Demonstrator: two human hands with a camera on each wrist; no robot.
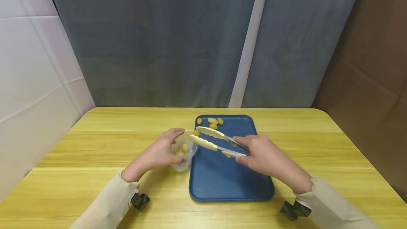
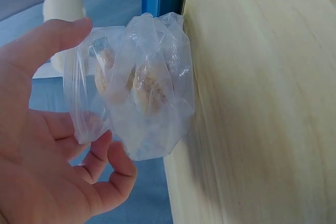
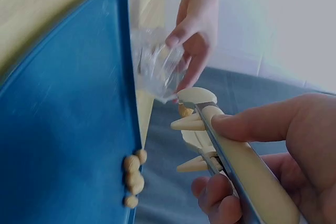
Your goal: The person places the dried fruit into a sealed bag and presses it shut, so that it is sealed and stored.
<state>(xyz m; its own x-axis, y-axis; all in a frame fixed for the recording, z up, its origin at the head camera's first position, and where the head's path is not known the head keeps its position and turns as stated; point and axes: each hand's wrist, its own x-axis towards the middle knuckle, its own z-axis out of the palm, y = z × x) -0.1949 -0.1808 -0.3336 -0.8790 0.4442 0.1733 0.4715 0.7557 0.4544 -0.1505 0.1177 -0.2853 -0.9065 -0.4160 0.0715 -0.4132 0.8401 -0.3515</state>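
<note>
A right hand [image 1: 265,153] grips cream-and-silver metal tongs [image 1: 206,143], a rounded yellow-brown nut-like piece [image 1: 196,133] between their parted tips, as the left hand [image 1: 162,150] holds a clear plastic bag [image 1: 188,159] just beyond, its mouth best kept wide.

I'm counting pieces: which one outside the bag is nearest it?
The piece between the tongs; the other four lie farther off, at the far end of the tray.

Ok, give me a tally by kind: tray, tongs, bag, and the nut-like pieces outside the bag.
Blue tray: 1
Tongs: 1
Clear bag: 1
Nut-like pieces outside the bag: 5 (4 on the tray, 1 at the tongs' tips)
Total: 8
Pieces inside the bag can't be counted reliably.
</note>
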